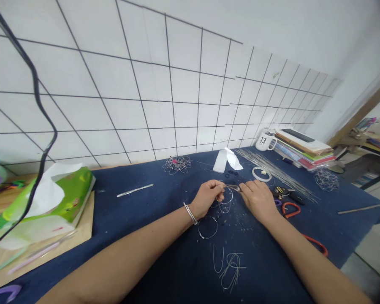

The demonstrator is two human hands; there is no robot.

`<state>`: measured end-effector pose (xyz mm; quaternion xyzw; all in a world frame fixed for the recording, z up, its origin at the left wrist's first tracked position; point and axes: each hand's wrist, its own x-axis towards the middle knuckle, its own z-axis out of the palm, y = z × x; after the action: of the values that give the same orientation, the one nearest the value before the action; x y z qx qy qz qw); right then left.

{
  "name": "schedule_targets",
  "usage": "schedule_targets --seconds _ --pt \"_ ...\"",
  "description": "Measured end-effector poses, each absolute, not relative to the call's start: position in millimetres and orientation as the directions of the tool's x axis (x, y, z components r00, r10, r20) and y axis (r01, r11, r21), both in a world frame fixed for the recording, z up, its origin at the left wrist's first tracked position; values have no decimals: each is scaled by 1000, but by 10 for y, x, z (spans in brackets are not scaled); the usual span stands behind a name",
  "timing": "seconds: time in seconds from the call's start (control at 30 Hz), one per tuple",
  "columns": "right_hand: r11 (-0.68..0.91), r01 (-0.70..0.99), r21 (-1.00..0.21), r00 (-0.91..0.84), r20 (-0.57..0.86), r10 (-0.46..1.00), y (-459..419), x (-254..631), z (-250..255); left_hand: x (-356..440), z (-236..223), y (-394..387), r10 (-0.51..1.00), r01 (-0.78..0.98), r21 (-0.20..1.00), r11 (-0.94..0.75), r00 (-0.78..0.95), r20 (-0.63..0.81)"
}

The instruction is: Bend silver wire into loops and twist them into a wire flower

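Note:
My left hand (206, 197), a bangle at its wrist, pinches a piece of thin looped wire (227, 206) between thumb and fingertips. Closed around a pair of pliers (232, 186), my right hand (259, 198) has the tool's nose turned toward the left fingertips. The handles are mostly hidden in the palm, and whether the jaws touch the wire is too small to tell. Below the left wrist lies a separate wire ring (208, 228). Several U-shaped bent wires (232, 270) rest on the dark blue cloth nearer to me.
A wire flower (176, 164) and a bundle of straight wires (275, 173) lie toward the wall. Orange-handled tools (291, 210) are right of my right hand. A white mug (264, 141) and stacked books (304, 147) stand at back right, a green tissue pack (72, 198) at left.

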<state>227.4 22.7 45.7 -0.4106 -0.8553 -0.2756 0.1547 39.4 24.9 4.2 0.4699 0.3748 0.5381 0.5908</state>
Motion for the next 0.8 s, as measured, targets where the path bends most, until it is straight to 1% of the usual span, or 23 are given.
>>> schedule_targets --seconds 0.33,0.47,0.67,0.8 --pt "512 767 387 -642 468 607 258 2321 436 366 15 270 969 -264 964 21 242 45" --pt "524 767 371 -641 476 602 247 2310 452 363 4 288 966 -230 973 30 256 31" --pt "528 780 335 -622 506 597 260 2321 466 363 -24 305 956 -221 975 4 287 61" --pt "548 770 328 -633 501 590 270 2331 466 358 -44 309 951 -214 977 -7 299 72"
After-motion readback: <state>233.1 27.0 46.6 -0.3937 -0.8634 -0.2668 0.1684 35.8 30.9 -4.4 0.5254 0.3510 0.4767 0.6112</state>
